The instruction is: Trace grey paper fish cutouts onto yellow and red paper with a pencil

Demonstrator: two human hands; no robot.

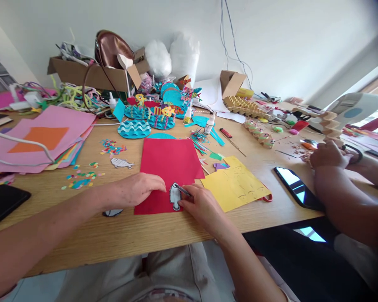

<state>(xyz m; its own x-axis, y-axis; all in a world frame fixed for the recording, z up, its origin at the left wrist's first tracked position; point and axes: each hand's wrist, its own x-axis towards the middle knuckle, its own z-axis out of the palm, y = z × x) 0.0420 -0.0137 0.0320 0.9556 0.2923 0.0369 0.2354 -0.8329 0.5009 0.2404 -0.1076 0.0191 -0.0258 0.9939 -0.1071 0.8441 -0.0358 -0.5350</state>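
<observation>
A sheet of red paper [168,159] lies in front of me on the wooden table. On its lower part rests a white paper fish cutout [175,196] with a dark outline. My right hand [204,205] grips a slim dark pen [184,191], its tip at the top end of the cutout. Over the left side of the red sheet is my left hand [143,188], fingers stretched and slightly bent, holding nothing. A second fish cutout [122,162] lies left of the sheet. Another cutout [112,212] is partly hidden under my left forearm.
Yellow paper [234,184] with pencil marks overlaps the red sheet's right side. Pink paper [66,119] is stacked at left, near confetti dots [83,178]. Blue wavy crafts [134,129] and a glue bottle [209,123] stand behind. A phone [297,188] lies near another person's hands [329,157].
</observation>
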